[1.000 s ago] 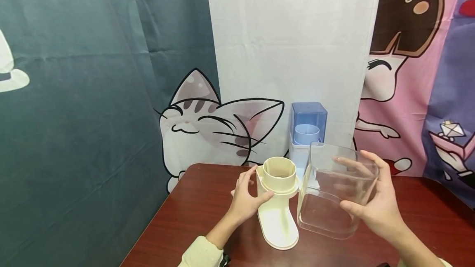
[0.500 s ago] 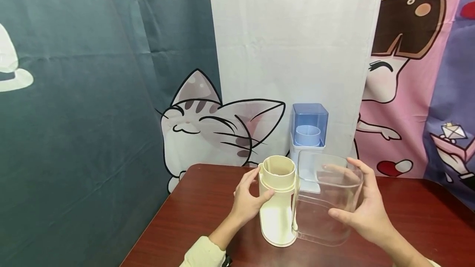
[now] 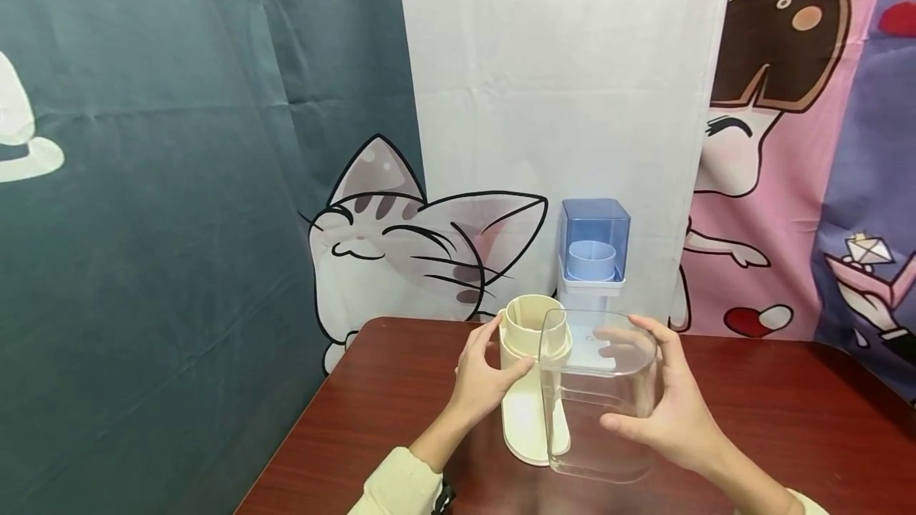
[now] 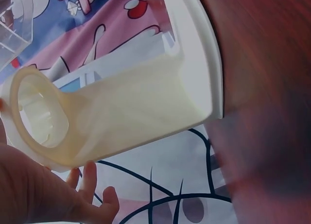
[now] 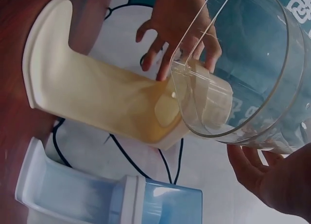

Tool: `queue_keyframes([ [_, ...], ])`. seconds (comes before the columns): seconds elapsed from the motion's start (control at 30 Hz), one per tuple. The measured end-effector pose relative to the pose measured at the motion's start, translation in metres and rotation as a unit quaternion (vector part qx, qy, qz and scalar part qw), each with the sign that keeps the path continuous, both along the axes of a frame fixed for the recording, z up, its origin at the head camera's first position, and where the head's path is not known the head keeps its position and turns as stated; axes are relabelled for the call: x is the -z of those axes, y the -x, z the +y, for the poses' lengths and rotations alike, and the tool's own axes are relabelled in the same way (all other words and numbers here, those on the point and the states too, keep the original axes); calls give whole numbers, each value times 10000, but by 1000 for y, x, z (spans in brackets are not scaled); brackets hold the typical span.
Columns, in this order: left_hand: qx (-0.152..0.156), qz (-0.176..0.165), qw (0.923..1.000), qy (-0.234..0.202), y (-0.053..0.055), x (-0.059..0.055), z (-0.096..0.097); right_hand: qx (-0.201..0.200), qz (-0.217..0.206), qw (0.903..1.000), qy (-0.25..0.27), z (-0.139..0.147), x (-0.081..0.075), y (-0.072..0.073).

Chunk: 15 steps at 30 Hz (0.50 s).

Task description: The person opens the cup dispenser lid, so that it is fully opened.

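Observation:
A cream plastic stand (image 3: pixel 525 424) with a round collar on top and a long rounded foot stands upright on the table. My left hand (image 3: pixel 481 381) holds its upper part, thumb at the front and fingers along the left side; the left wrist view shows the ring-shaped opening under the stand's head (image 4: pixel 131 100). In my right hand (image 3: pixel 680 412) is a clear plastic container (image 3: pixel 599 443), gripped from its right side with the thumb in front. The container hangs just right of the stand and overlaps its collar and foot in the head view. Through its wall the collar shows in the right wrist view (image 5: pixel 216 100).
Behind the container stands a similar white dispenser with a blue see-through cover (image 3: pixel 595 233), at the back of the red-brown table (image 3: pixel 401 388). Cartoon-printed cloth (image 3: pixel 487 102) hangs close behind and to the left of the table.
My right hand has carried the clear container leftward and slightly down, toward the cream stand. My left hand keeps its hold on the stand, whose foot has swung slightly left.

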<state>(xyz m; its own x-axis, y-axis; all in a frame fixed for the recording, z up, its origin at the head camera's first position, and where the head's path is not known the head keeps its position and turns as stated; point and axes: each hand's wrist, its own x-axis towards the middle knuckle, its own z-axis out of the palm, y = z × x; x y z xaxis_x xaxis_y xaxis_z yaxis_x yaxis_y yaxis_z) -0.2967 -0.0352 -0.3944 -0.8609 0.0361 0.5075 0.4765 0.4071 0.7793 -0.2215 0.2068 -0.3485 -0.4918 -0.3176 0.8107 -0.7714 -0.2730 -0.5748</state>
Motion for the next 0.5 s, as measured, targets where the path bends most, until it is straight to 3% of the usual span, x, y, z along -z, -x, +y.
queue_keyframes([
  [0.33, -556, -193, 9978, 303, 12, 0, 5, 340, 16, 9990, -285, -8, 9, 3],
  [0.5, -691, -372, 9959, 442, 19, -2, 6, 431, -91, 9982, -413, -8, 12, 3],
])
